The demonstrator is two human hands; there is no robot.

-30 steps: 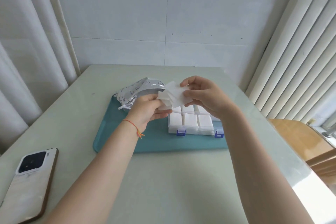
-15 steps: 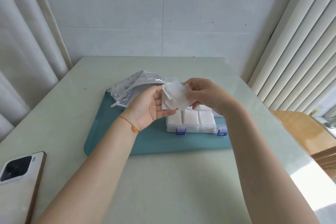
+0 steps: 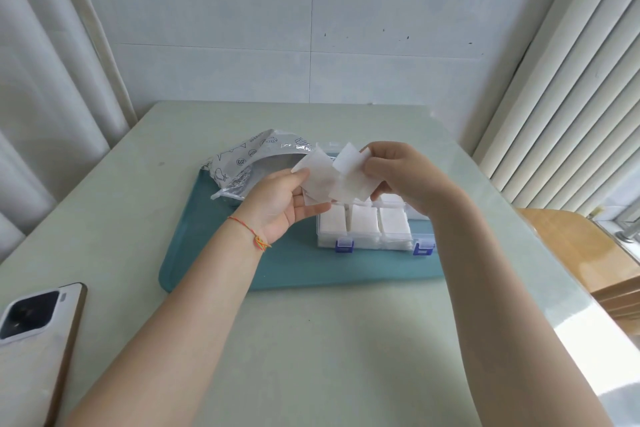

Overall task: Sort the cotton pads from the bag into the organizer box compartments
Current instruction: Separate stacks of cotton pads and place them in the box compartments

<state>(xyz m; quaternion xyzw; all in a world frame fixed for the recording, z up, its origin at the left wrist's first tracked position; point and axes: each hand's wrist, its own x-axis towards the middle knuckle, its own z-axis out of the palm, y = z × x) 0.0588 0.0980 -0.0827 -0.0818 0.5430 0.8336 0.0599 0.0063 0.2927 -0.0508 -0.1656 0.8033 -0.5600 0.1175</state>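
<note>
A pale green tabletop (image 3: 311, 357) is seen from above, with two bare forearms reaching forward over it. A teal tray (image 3: 294, 267) lies across the middle of the tabletop. On the right part of the tray sits a clear organizer box (image 3: 374, 243) with two blue latches on its near side; the three compartments of its near row are filled with white cotton pads (image 3: 363, 222). The compartments farther back are mostly hidden behind the hands.

A small fanned stack of white square cotton pads (image 3: 322, 177) is held in the air just above the box's far side, between both hands. The left hand (image 3: 277, 201), palm up, supports the stack from the left, with the thumb laid along its lower edge and the fingers behind it; its grip is narrow and closed on the pads. A thin orange string bracelet (image 3: 252, 236) is worn on the left wrist. The right hand (image 3: 405, 177) is curled, and a pad at the right of the stack (image 3: 349, 156) is pinched between its thumb and fingertips.

A silver printed bag (image 3: 256, 156) lies open on the tray's far left corner, behind the left hand. A phone (image 3: 31, 350) lies camera side up at the tabletop's near left edge, well apart from the tray. Curtains hang at left, and vertical blinds at right.
</note>
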